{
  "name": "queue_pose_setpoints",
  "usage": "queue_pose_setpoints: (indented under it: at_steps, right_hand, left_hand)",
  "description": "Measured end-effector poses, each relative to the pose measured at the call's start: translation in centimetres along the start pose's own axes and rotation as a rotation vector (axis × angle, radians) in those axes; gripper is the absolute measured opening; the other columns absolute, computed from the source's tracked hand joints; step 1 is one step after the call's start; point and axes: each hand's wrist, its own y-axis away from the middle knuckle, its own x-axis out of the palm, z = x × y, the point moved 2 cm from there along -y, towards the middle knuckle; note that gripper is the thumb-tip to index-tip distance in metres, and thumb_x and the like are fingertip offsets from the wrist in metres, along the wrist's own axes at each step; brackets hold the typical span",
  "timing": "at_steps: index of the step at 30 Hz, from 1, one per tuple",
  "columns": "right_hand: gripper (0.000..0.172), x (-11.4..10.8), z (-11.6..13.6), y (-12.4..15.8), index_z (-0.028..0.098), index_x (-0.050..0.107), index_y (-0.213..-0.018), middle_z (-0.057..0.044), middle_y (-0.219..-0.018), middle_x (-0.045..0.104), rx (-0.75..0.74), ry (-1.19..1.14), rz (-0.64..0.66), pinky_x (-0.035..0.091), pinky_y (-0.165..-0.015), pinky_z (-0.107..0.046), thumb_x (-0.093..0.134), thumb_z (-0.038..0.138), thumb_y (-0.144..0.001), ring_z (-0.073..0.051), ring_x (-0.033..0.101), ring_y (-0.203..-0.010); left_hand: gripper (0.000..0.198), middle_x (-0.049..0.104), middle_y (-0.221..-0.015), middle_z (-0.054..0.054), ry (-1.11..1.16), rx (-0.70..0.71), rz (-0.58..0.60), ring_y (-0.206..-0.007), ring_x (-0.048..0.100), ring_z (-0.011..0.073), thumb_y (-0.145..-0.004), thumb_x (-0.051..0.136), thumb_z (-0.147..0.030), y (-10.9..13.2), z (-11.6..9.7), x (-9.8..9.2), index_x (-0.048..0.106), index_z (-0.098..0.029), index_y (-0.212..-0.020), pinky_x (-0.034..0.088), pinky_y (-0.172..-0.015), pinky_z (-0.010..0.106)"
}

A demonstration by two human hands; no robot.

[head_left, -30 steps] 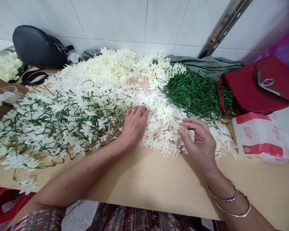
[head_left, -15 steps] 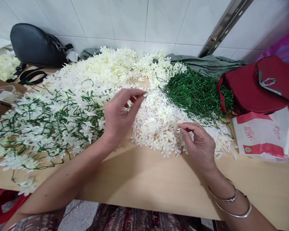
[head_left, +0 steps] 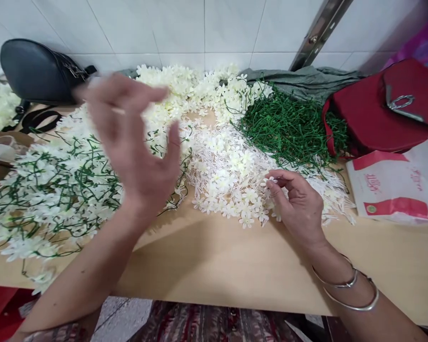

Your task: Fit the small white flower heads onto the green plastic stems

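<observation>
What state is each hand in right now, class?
Left hand: open, blurred, above the flowers.
Right hand: closed, pinching a white flower.

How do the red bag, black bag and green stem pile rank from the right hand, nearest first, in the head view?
1. Green stem pile: just beyond the right hand.
2. Red bag: back right.
3. Black bag: far back left.

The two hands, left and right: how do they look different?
The left hand is blurry; the right hand looks sharper. The left hand is open, its thumb apart; the right hand pinches a white flower. The left wrist is bare; the right wrist has silver bangles. Both are gloveless.
</observation>
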Motion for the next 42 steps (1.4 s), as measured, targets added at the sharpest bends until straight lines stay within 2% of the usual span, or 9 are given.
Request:
queue_pose_setpoints:
  at_steps: [4,6,8,17,21,25,29,37,42]
  right_hand:
    - [0.012,0.3,0.5,0.2,0.025,0.072,-0.104,-0.006,-0.108,0.073,-0.056,-0.071,0.028,0.057,-0.085,-0.038,0.071,0.027,-0.093,-0.019,0.07,-0.094]
    - [0.003,0.4,1.2,0.4,0.025,0.073,-0.093,-0.005,-0.101,0.073,-0.122,-0.086,0.078,0.058,-0.088,-0.039,0.07,0.024,-0.093,-0.021,0.071,-0.098]
    - [0.006,0.4,1.8,0.6,0.025,0.072,-0.09,-0.003,-0.095,0.074,-0.143,-0.099,0.129,0.058,-0.084,-0.037,0.069,0.023,-0.093,-0.02,0.072,-0.093]
    - [0.008,-0.1,2.5,0.7,0.025,0.073,-0.099,-0.001,-0.09,0.076,-0.075,-0.079,0.183,0.058,-0.075,-0.033,0.067,0.029,-0.097,-0.017,0.073,-0.08]
    - [0.011,-1.2,2.4,-2.1,0.025,0.074,-0.096,-0.003,-0.091,0.075,-0.153,0.172,0.113,0.057,-0.077,-0.036,0.064,0.029,-0.096,-0.02,0.07,-0.085]
    - [0.014,-0.4,0.5,-5.9,0.026,0.076,-0.097,-0.006,-0.092,0.072,-0.237,0.473,0.228,0.051,-0.07,-0.038,0.065,0.024,-0.089,-0.021,0.064,-0.073]
    - [0.012,0.7,-1.0,-7.4,0.024,0.072,-0.078,-0.005,-0.083,0.068,-0.268,0.652,0.31,0.045,-0.068,-0.038,0.064,0.017,-0.084,-0.021,0.059,-0.066]
    - [0.01,-1.3,2.8,-4.5,0.025,0.069,-0.08,-0.003,-0.087,0.075,-0.28,0.469,0.129,0.05,-0.086,-0.044,0.067,0.027,-0.089,-0.027,0.069,-0.086]
    - [0.008,-0.5,3.9,-2.6,0.027,0.073,-0.081,0.0,-0.081,0.076,-0.119,0.23,0.128,0.054,-0.073,-0.033,0.073,0.03,-0.088,-0.019,0.069,-0.075]
  left_hand:
    - [0.023,0.068,-0.124,0.008,0.355,-0.063,0.402,-0.12,0.066,0.0193,-0.104,0.057,-0.025,4.2,-6.1,5.1,0.059,-0.02,-0.127,0.059,-0.103,0.038]
    - [0.027,0.071,-0.125,0.01,0.482,-0.08,0.553,-0.119,0.068,0.0187,-0.105,0.056,-0.029,6.3,-7.8,6.6,0.059,-0.017,-0.129,0.059,-0.102,0.035]
    - [0.027,0.075,-0.12,0.009,0.544,-0.079,0.611,-0.112,0.072,0.0176,-0.106,0.054,-0.03,7.8,-8.3,7.3,0.06,-0.017,-0.129,0.061,-0.098,0.033]
    - [0.01,0.079,-0.091,0.002,0.732,-0.413,0.525,-0.08,0.073,0.0115,-0.098,0.065,-0.02,7.2,-7.3,6.8,0.074,-0.02,-0.101,0.058,-0.075,0.022]
    - [0.008,0.077,-0.087,0.002,0.743,-0.564,0.429,-0.075,0.07,0.0115,-0.091,0.066,-0.019,7.0,-6.6,6.6,0.073,-0.019,-0.096,0.056,-0.075,0.024]
    - [0.011,0.073,-0.079,0.0,0.814,-0.691,0.344,-0.072,0.068,0.0116,-0.088,0.071,-0.026,7.4,-6.2,6.9,0.071,-0.02,-0.097,0.055,-0.07,0.023]
    - [0.017,0.076,-0.078,0.002,0.865,-0.795,0.344,-0.071,0.071,0.0129,-0.091,0.072,-0.035,7.7,-6.1,7.1,0.072,-0.019,-0.092,0.055,-0.067,0.023]
    - [0.021,0.079,-0.083,0.002,0.921,-0.891,0.343,-0.082,0.08,0.0171,-0.095,0.067,-0.038,7.9,-5.8,7.4,0.074,-0.018,-0.091,0.059,-0.066,0.022]
    - [0.02,0.081,-0.089,0.004,0.93,-0.896,0.332,-0.086,0.08,0.0177,-0.095,0.069,-0.036,8.2,-5.8,7.7,0.076,-0.017,-0.099,0.063,-0.074,0.025]
